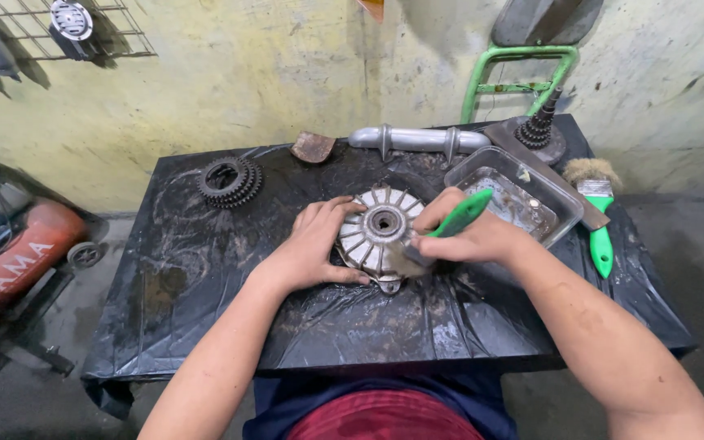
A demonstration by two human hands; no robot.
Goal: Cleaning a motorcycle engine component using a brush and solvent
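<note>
Grimy yellow wall behind, black plastic sheeting [205,269] stretched over the bench, and at the middle of it sits a round finned metal hub [378,236], lying flat with its central bore facing up. The left hand [313,248] is on it, fingers spread and curled round the hub's left rim, thumb along the near edge, pinning it to the sheet. The right hand [468,236] is closed tight round the green handle of a small brush [450,226], bristles pressed down onto the hub's near-right fins. Good brushing here looks like short strokes along the grooves between the fins, not across them, with the left hand holding the part firm so it cannot skid on the slick plastic, and turning it a little to bring dirty fins under the bristles.

Moving outward: just right of the hands is a clear plastic tray [568,195] with murky liquid in it. A second, larger green-handled brush [599,212] rests at the far right edge of the bench. Further back stands a stepped gear cluster on a shaft [539,129], and a grey metal bar [417,138] lies along the far edge beside a rusty plate [313,147]. Far left on the sheet rests a dark toothed sprocket set [230,181]. Off the bench to the left, a red machine [18,257] sits on the floor.
</note>
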